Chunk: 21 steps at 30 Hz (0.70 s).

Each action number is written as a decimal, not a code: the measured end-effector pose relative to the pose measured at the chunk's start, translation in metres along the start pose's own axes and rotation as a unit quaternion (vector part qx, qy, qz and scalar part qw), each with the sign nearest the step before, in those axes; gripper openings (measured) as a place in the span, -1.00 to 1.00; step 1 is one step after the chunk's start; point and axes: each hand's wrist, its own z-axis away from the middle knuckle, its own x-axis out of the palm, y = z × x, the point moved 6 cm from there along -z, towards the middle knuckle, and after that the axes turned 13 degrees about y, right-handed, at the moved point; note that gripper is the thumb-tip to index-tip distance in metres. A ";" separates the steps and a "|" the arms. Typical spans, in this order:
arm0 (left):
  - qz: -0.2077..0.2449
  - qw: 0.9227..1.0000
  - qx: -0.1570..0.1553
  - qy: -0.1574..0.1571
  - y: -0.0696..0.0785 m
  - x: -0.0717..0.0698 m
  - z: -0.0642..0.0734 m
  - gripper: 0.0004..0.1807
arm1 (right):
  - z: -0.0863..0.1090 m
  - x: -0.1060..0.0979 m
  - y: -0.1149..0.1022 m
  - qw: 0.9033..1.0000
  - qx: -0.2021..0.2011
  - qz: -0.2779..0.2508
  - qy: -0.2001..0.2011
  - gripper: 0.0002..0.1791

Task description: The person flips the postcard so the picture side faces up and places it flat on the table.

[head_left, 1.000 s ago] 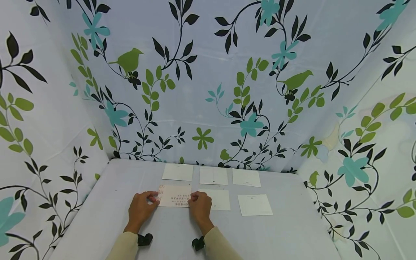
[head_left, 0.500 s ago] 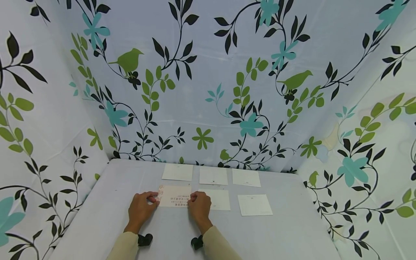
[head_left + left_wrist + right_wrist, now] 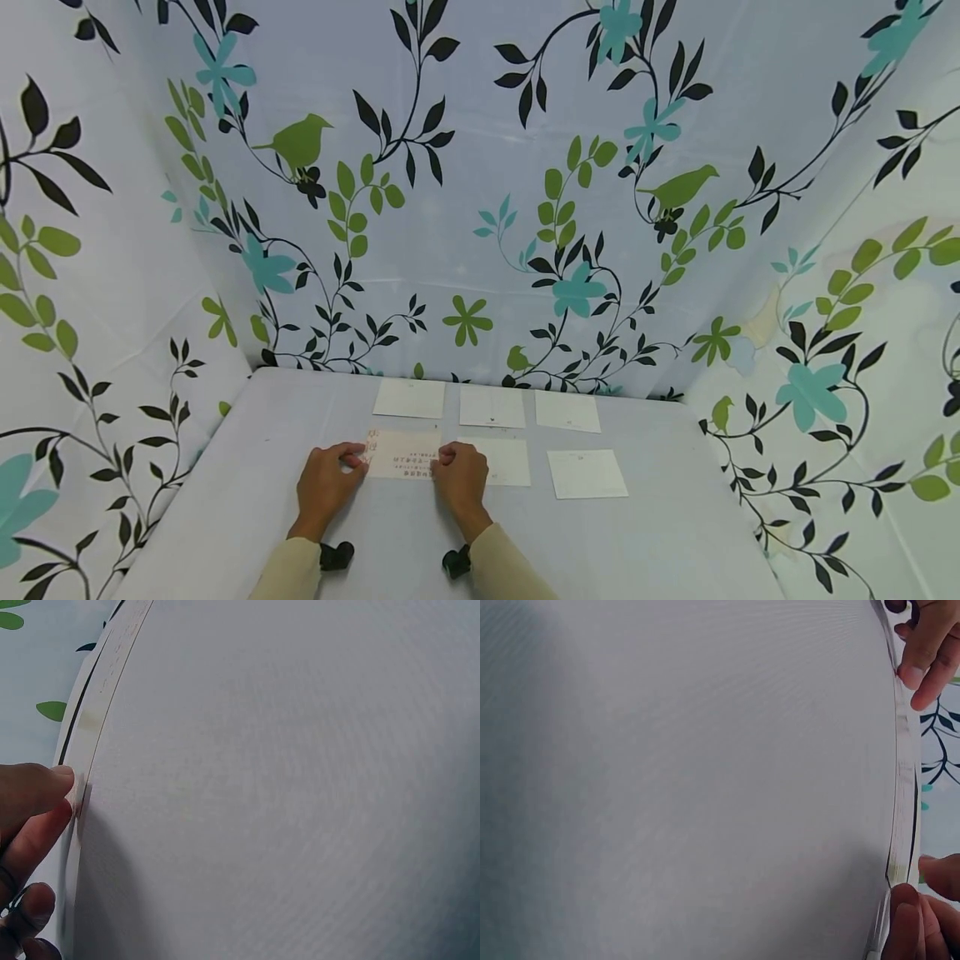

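A pale card point(image 3: 405, 454) with reddish printed characters lies on the table between both hands. At its left edge my left hand point(image 3: 324, 486) pinches the near corner between thumb and fingers. My right hand point(image 3: 461, 483) grips the opposite edge with bent fingers and overlaps the blank white card point(image 3: 510, 461) beside it. Seen from the left wrist, the card point(image 3: 105, 690) is a thin slanted strip meeting the left hand's fingertips point(image 3: 61, 784). The right wrist view shows the strip-like card point(image 3: 903, 802) running between both hands, with the right hand point(image 3: 919, 922) at the bottom.
Along the back lie three white cards, at left point(image 3: 409, 398), middle point(image 3: 492, 407) and right point(image 3: 567, 412). Another white card point(image 3: 587, 474) lies right of the hands. Cloth walls point(image 3: 465, 208) with leaves and birds enclose the table point(image 3: 660, 542) at the back and sides.
The right hand has shifted very slightly left. Less of the print on the held card's left part shows now. The left hand and the other cards stay put.
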 end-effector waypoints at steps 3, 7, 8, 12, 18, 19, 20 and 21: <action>0.005 1.000 -0.003 0.001 0.002 0.001 0.001 -0.64 | -0.001 -0.002 0.000 1.000 -0.010 -0.001 0.006 -0.84; 0.012 1.000 -0.002 0.014 0.007 0.004 0.002 -0.64 | -0.003 -0.008 0.001 1.000 -0.020 -0.017 0.017 -0.80; 0.015 1.000 -0.001 0.019 0.008 0.004 0.002 -0.64 | -0.004 -0.009 0.001 0.999 -0.019 -0.022 0.018 -0.79; 0.028 0.999 0.003 0.030 0.016 0.008 0.004 -0.66 | -0.007 -0.015 0.003 0.999 -0.019 -0.030 0.024 -0.77; 0.036 0.999 0.005 0.021 0.029 0.015 0.008 -0.67 | -0.012 -0.024 0.012 0.998 -0.024 -0.037 0.038 -0.73; 0.035 0.999 0.005 0.018 0.031 0.017 0.009 -0.67 | -0.013 -0.026 0.013 0.998 -0.027 -0.040 0.040 -0.73; 0.034 0.999 0.006 0.016 0.033 0.018 0.009 -0.66 | -0.013 -0.028 0.015 0.998 -0.030 -0.041 0.041 -0.73; 0.034 0.999 0.006 0.015 0.035 0.020 0.010 -0.66 | -0.014 -0.030 0.016 0.998 -0.034 -0.043 0.044 -0.72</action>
